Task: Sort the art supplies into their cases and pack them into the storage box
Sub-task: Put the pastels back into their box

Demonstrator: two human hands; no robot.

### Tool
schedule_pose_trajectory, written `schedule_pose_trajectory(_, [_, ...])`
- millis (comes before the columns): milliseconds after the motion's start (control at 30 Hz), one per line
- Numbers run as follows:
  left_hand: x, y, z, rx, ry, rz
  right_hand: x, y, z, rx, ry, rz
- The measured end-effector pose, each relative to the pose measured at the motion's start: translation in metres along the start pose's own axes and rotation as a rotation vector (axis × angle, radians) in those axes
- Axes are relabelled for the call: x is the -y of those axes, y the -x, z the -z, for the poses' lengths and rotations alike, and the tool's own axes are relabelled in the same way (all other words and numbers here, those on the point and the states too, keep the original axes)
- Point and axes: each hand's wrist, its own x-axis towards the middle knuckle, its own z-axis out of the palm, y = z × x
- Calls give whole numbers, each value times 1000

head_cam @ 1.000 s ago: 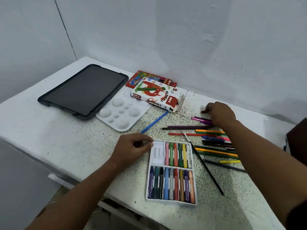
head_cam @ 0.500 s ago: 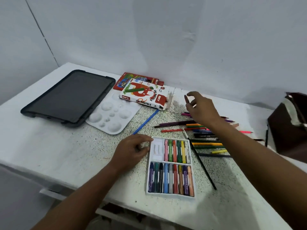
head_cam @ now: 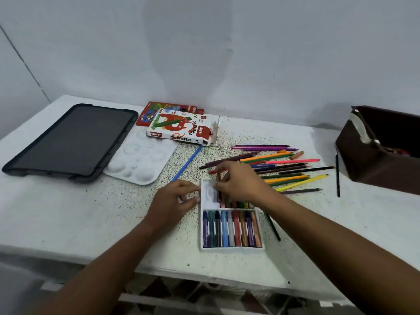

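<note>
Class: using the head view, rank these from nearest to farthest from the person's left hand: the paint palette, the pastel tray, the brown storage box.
1. Pastel tray, touching the left hand on its right.
2. Paint palette, behind it, to the left.
3. Brown storage box, far right.

A brown pastel [head_cam: 218,185] is pinched by the right hand [head_cam: 241,185] over the white tray [head_cam: 231,249], whose left edge is steadied by the left hand [head_cam: 175,201] on the table [head_cam: 68,212].

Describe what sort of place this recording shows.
Probably a home art or study corner: a plain white table against a bare wall, with coloured pencils, a pastel tray, a paint palette and a tablet.
</note>
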Motion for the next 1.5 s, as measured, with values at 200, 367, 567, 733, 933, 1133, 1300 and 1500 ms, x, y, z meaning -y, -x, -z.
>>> schedule_pose_trajectory(200, [4,0,-2,-30,-32,-60,5,3,-12,-23,197,11])
schedule_pose_trajectory(367, [5,0,-2,-42,-32,-83,5,8,-10,-6,251,31])
schedule_pose_trajectory(567, [3,1,-2,-52,-40,-94,3,15,-8,-10,249,65])
schedule_pose_trajectory(733, [4,0,-2,-62,-46,-107,1,14,-8,10,274,92])
schedule_pose_trajectory(933, [5,1,-3,-63,-41,-108,-1,12,-7,-10,294,130])
schedule_pose_trajectory(1133, [4,0,-4,-66,-43,-104,-1,11,-7,34,302,136])
schedule_pose_trajectory(1300, [4,0,-3,-64,-59,-117,-6,6,-11,48,332,153])
schedule_pose_trajectory(1500, [2,1,-3,-69,-50,-81,-17,-3,-23,18,362,162])
